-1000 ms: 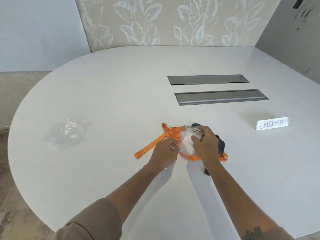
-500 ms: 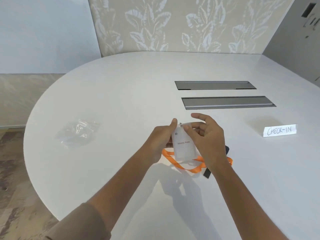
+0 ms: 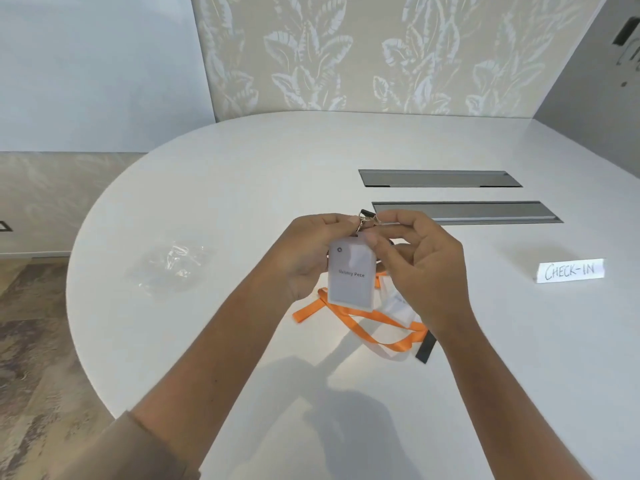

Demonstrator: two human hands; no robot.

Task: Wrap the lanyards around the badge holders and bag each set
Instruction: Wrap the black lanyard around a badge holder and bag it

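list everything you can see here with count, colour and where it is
badge holder: 1, clear with white card reading Skinny Pete, held up above the table
metal clip: 1, silver, atop the held holder, between the fingertips
second badge holder: 1, white, lying on the table, partly hidden by the right hand
orange lanyard: 1, orange, loose on the table under the hands
black lanyard: 1, black, end showing by the right wrist
plastic bags: count unclear, clear, table left
CHECK-IN sign: 1, white, table right
cable trays: 2, grey, set into the table
table: 1, white
left hand: holds the holder
right hand: pinches the clip
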